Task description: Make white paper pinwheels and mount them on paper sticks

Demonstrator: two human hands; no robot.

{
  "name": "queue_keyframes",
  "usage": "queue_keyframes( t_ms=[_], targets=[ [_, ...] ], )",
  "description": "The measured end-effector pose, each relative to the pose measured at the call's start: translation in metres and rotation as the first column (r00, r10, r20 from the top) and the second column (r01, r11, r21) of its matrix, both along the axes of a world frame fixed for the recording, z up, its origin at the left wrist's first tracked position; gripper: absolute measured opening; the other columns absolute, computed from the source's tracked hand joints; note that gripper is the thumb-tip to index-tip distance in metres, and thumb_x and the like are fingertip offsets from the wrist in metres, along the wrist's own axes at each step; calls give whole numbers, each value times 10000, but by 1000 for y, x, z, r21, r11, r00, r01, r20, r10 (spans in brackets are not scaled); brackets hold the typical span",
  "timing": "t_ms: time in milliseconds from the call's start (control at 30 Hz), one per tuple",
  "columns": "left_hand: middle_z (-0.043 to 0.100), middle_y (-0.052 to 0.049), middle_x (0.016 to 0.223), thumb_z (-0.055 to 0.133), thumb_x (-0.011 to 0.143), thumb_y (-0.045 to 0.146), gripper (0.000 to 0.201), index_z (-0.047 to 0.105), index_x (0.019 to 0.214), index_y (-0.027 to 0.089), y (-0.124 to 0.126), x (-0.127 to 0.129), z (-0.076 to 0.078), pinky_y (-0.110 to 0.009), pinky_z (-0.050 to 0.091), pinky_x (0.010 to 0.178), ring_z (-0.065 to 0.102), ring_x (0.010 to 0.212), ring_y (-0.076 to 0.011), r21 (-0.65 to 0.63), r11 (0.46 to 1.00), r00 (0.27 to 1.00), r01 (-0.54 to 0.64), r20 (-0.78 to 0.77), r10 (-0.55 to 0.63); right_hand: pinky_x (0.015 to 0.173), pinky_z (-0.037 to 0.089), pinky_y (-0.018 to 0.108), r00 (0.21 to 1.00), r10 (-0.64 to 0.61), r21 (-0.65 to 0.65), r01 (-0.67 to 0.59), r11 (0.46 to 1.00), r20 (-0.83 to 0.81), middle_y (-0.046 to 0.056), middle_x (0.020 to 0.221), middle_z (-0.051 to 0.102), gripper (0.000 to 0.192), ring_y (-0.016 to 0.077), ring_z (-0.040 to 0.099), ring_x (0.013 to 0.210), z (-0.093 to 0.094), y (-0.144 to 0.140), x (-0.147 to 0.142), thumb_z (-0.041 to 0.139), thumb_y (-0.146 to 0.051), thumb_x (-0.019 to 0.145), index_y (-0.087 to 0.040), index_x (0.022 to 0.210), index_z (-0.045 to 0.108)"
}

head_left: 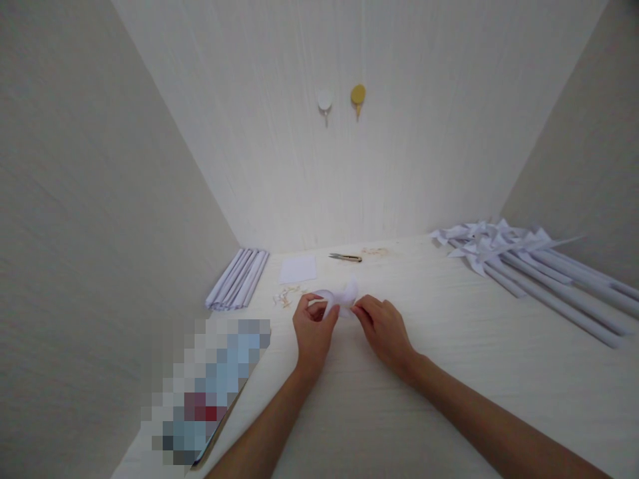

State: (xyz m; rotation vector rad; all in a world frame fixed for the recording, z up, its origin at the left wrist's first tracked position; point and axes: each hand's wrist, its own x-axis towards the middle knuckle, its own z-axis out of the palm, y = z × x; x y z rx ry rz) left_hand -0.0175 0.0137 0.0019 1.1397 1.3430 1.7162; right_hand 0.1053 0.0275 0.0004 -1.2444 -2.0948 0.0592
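A small piece of white paper (351, 291), bent into curling flaps, is between my hands above the white table. My left hand (314, 326) is closed on the paper's left side, thumb in front and fingers behind. My right hand (384, 326) pinches at the paper's right edge with thumb and forefinger; the fingertips hide the exact grip. Just beyond my left hand lie several small, thin pale pieces (287, 297), too small to name. A flat square of white paper (298, 269) and a pair of thread snips (345, 257) rest farther back.
Rolled white paper tubes (239, 279) lie at the back left. Paper pinwheels on tube sticks (529, 256) are piled at the right. More small pale bits (374, 251) lie near the back wall. A pixelated flat object (219, 392) is at front left. Two hooks (358, 96) are on the wall.
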Motion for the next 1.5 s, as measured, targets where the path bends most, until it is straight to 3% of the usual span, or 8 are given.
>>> queue_keyframes(
  t_ms=[600, 867, 1133, 1500],
  targets=[
    [606, 34, 572, 612, 566, 137, 266, 411, 737, 176, 1, 1, 1, -191, 427, 530, 558, 520, -89, -15, 1000, 1000, 7, 10, -7, 547, 275, 244, 1000, -30, 39, 30, 999, 7, 21, 618, 594, 261, 133, 488, 535, -2, 0, -1, 378, -261, 823, -167, 631, 528],
    [622, 37, 601, 574, 577, 97, 358, 402, 878, 187, 4, 0, 0, -190, 433, 566, 577, 549, -88, -39, 997, 997, 64, 40, -62, 528, 281, 231, 998, -61, -24, 60, 998, -24, 10, 566, 553, 248, 124, 465, 515, -4, 2, -1, 400, -247, 804, -167, 600, 516],
    [630, 19, 631, 570, 557, 70, 425, 386, 923, 182, 4, -1, 0, -207, 435, 587, 587, 577, -101, -39, 991, 990, 131, 61, -129, 501, 284, 224, 995, -31, -56, 26, 998, -91, 7, 539, 534, 255, 116, 437, 488, -1, 4, 1, 402, -232, 796, -166, 577, 516],
    [628, 24, 645, 574, 575, 75, 390, 390, 901, 185, 4, 0, -1, -217, 436, 647, 585, 613, -92, -2, 995, 994, 105, 14, -105, 499, 305, 210, 993, 30, -85, -39, 996, -112, 13, 557, 543, 227, 108, 447, 493, -2, 3, -1, 438, -213, 776, -150, 575, 522]
  ],
)
